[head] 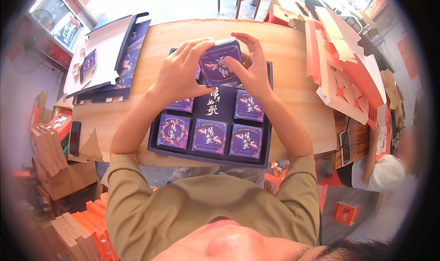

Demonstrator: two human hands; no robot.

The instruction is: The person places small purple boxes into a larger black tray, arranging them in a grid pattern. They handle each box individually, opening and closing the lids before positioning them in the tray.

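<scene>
Both my hands hold a small purple printed box (pixel 220 63), tilted above the far part of a dark gift box tray (pixel 209 160). My left hand (pixel 184 66) grips its left side, with the thumb at the lower edge. My right hand (pixel 251 63) has its thumb on the printed face and its fingers behind. In the tray stand several similar small boxes, among them one with a round wreath print (pixel 173 131), one at the front middle (pixel 209 136) and one at the front right (pixel 246 140). My hands and the held box hide much of the tray's far part.
The wooden table (pixel 288 65) bears an opened dark blue box with white lining (pixel 103 51) at left, a phone (pixel 75 139) at the left edge, and folded orange and white cartons (pixel 340 75) at right. Another phone (pixel 345 147) lies beyond, near a co-worker's sleeve (pixel 388 173).
</scene>
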